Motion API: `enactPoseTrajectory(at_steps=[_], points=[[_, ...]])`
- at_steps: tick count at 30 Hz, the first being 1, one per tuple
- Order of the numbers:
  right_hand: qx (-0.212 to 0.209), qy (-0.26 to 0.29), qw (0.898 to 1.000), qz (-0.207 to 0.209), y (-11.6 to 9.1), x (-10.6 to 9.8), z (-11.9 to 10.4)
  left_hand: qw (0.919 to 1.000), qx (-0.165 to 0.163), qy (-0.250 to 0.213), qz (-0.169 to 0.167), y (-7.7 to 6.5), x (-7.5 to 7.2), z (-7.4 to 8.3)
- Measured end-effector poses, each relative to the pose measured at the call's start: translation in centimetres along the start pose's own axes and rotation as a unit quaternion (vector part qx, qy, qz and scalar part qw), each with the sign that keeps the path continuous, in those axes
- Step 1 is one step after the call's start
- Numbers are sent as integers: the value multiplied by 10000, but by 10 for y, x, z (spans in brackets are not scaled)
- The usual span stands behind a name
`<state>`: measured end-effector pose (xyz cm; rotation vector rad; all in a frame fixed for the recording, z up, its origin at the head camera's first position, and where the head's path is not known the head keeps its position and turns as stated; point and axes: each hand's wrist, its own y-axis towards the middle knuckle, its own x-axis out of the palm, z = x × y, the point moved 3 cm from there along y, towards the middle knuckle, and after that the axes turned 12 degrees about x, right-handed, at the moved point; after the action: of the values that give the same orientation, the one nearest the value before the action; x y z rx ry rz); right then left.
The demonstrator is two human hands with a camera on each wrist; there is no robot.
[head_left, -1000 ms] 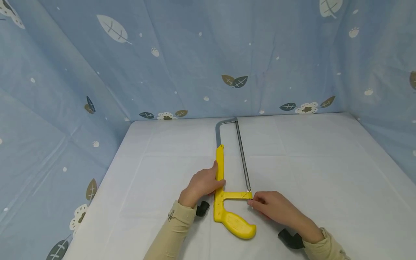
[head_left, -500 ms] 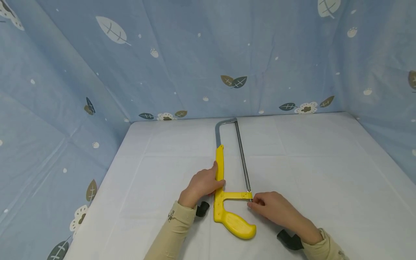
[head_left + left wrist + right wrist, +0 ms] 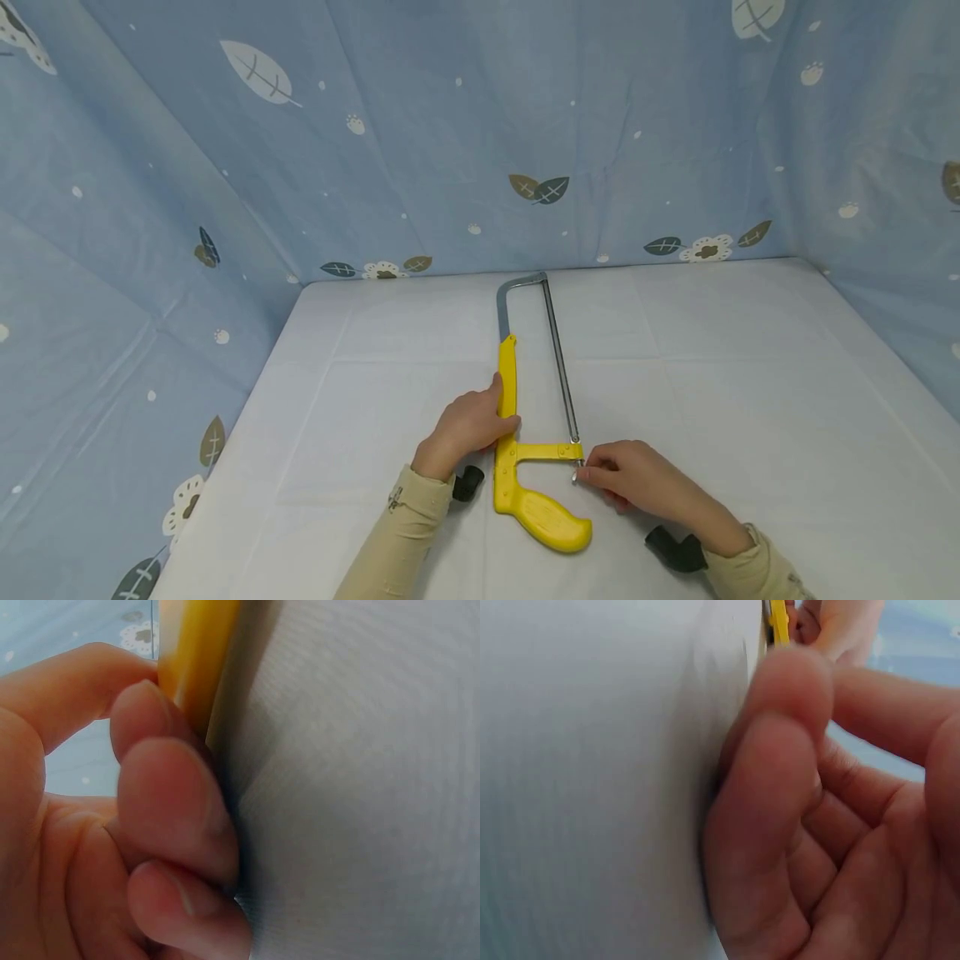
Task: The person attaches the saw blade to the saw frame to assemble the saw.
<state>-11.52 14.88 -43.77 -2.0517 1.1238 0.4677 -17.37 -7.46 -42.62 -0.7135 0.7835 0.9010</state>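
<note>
A hacksaw point(image 3: 507, 375) with a yellow handle and a grey metal front lies flat on the white cloth in the head view. Its blade point(image 3: 558, 358) runs along the right side. My left hand point(image 3: 465, 421) grips the yellow back of the frame, thumb across it; the left wrist view shows curled fingers point(image 3: 172, 802) against the yellow edge. At the blade's near end, below the yellow crosspiece point(image 3: 547, 452), my right hand point(image 3: 637, 479) pinches the small metal wing nut point(image 3: 575, 477) between thumb and forefinger. In the right wrist view the fingers hide the nut.
The white-covered table point(image 3: 750, 400) stretches out around the saw. A blue leaf-print curtain point(image 3: 450, 142) stands along its back and sides. Black wrist-worn pieces point(image 3: 675, 550) sit under each forearm, close over the cloth.
My right thumb and fingers have shifted slightly at the wing nut, so more of its metal shows below the crosspiece. The left hand and the hacksaw stay where they were.
</note>
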Motion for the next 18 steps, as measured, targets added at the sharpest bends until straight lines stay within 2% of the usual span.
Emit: enactPoseTrajectory(at_steps=[3,8,18], points=[[84,145,9998,-45,0,-1,2,10000,-4,3,8,0,0,0],[293,208,9992,159,0,-1,3,10000,-6,-13,3,-1,0,1],[131,49,9999,80,-2,-1,-2,10000,-46,-38,-15,-2,-1,2]])
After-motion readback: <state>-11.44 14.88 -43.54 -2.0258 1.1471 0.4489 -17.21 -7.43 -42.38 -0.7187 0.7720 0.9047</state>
